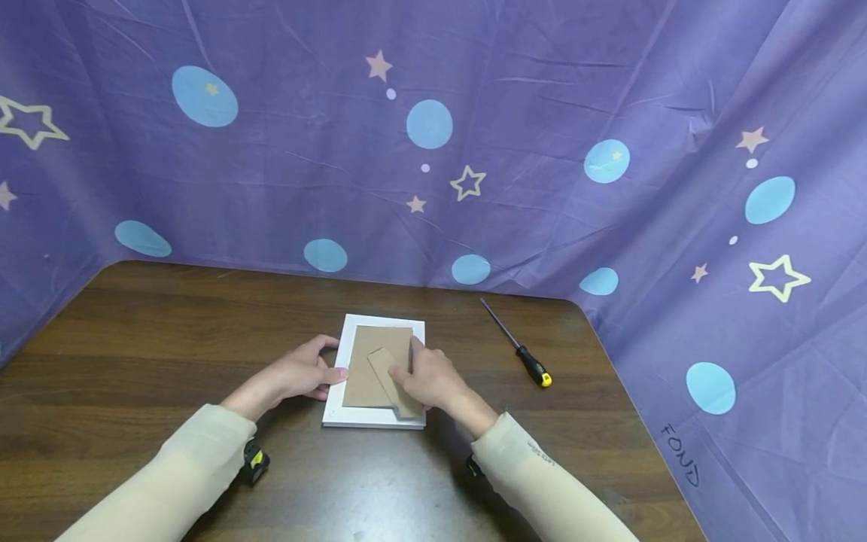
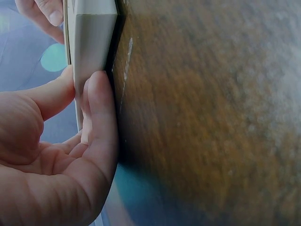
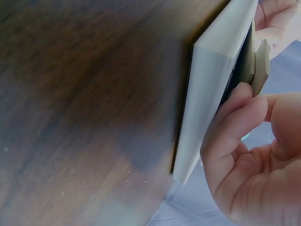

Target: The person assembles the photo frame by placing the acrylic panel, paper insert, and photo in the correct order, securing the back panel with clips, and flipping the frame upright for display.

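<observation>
A white picture frame (image 1: 366, 416) lies back side up on the table, with a brown backing board (image 1: 372, 339) and a slanted stand leg (image 1: 382, 365) on it. My left hand (image 1: 305, 369) holds the frame's left edge, thumb on top and fingers along the side (image 2: 94, 42). On the right, my right hand (image 1: 433, 376) pinches the board with its stand leg, thumb above and fingertips at the board's edge. A dark gap shows between the board (image 3: 247, 56) and the frame's white side (image 3: 202, 94) in the right wrist view.
A screwdriver (image 1: 531, 369) with a black and yellow handle lies to the right of the frame on the brown wooden table (image 1: 203, 324). A purple curtain (image 1: 528, 98) with stars and blue dots hangs behind and along the sides.
</observation>
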The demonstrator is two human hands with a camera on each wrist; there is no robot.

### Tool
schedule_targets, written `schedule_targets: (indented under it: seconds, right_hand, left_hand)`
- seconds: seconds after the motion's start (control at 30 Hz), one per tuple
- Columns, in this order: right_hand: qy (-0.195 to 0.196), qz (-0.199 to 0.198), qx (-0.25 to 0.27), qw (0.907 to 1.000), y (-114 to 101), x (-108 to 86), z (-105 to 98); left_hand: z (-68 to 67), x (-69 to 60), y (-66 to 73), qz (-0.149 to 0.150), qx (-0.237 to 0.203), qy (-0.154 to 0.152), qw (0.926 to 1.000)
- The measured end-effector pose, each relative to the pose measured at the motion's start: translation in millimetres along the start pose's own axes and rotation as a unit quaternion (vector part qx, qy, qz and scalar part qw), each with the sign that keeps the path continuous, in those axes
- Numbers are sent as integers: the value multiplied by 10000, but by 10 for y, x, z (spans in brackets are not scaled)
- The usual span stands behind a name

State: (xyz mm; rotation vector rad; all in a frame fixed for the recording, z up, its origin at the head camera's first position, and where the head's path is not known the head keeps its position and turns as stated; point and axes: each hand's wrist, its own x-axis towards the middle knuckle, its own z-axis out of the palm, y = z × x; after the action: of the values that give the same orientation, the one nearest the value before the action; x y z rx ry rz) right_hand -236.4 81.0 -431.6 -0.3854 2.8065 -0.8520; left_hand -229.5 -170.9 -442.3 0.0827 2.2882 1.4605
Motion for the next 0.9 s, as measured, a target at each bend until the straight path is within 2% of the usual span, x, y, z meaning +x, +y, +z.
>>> schedule_targets:
  seconds: [0.33,0.57,0.77,0.9]
  right_hand:
    - [-170,74,-313,9993,-16,0,-23]
    - [-149,124,-359,9992,-31,13,-35]
    - [-89,48,-600,9981,-43,21,-32]
    - [-146,40,-551,9984,-39,34,-26]
  left_hand:
    - [-1,-12,9,9,-8,-21,10000]
    - [-3,-10,15,-12,4,-17,10000]
    - [-3,-11,18,9,-8,-17,10000]
    - [-1,-8,19,-11,18,-19,10000]
